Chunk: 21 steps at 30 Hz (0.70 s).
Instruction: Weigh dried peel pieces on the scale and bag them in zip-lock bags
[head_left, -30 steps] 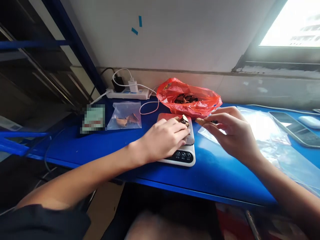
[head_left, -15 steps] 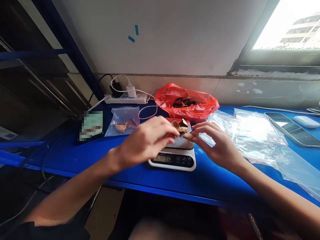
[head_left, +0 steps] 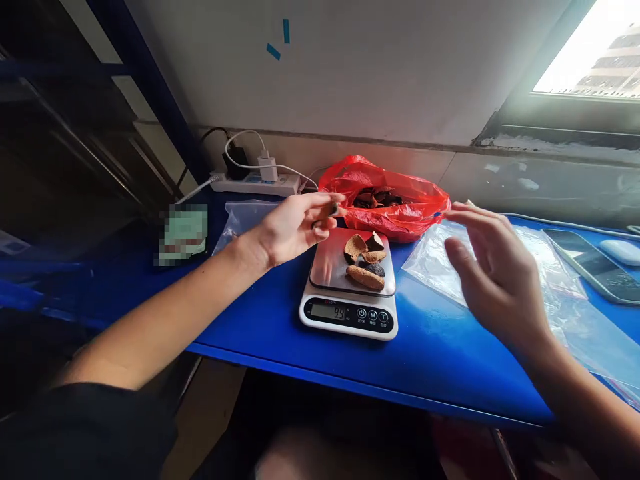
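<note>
Brown, curved dried peel pieces (head_left: 366,277) lie on the metal platform of a white kitchen scale (head_left: 309,312), whose display is lit. Behind the scale sits an open red plastic bag (head_left: 390,223) with more dark dried pieces in it. My left hand (head_left: 303,227) hovers over the scale's left rear side by the bag, fingers loosely bent and apart; a small dark spot shows at its fingertips. Fingers extended and thumb apart, my right hand (head_left: 500,273) is above the clear bags, its fingertips close to the red bag's right edge.
Flat clear plastic bags (head_left: 435,257) lie right of the scale, beside a phone (head_left: 600,263) and a white mouse-like object (head_left: 623,252). A power strip (head_left: 285,183) with chargers stands against the wall. Left are a partly covered zip bag (head_left: 240,215) and a blurred-out green item (head_left: 186,230).
Both hands have come off the peel pieces on the scale and moved apart, up toward the red bag's two sides. The pieces now rest on the platform. The view has shifted slightly.
</note>
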Motion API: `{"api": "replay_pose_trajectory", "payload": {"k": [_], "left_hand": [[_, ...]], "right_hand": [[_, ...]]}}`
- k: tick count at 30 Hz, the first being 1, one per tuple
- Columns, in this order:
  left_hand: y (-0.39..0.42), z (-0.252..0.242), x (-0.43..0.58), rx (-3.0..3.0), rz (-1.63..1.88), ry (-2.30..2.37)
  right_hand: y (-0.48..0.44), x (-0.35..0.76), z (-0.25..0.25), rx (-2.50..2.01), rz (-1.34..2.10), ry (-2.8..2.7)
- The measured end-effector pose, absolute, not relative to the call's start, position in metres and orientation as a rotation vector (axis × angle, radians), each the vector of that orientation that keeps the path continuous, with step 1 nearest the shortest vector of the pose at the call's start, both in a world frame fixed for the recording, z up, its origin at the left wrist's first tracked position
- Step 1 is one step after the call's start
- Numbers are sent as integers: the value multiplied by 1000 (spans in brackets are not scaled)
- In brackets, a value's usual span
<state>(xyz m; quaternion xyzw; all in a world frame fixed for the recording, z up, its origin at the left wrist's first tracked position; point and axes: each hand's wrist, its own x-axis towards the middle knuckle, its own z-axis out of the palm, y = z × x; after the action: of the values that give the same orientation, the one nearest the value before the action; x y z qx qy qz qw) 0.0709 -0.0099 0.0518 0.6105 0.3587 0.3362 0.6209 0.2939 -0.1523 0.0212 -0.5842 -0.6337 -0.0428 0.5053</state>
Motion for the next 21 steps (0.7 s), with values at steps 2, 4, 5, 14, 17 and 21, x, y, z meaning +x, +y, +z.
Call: {"api": "replay_pose_trajectory", "payload": {"k": [2,4,5,14,17,21], "left_hand": [[-5,56,85,1775,759,776],[7,57,105,2170,901,728],[16,56,115,2353,966,700],[61,35,163,2992,501,783],[33,41,136,3007,609,606],[-14,70,67,2964,669,649]], "right_hand": [[-150,298,17,-1402,46,-1359],[-145,297,11,-1359,146,-1265],[-144,295,8,-1335,159,-1263],[-141,340,20,-1508,-498,-1581],[-133,393,16,-1930,-296,-1440],[-122,449,-12,-2221,-135,-1582]]}}
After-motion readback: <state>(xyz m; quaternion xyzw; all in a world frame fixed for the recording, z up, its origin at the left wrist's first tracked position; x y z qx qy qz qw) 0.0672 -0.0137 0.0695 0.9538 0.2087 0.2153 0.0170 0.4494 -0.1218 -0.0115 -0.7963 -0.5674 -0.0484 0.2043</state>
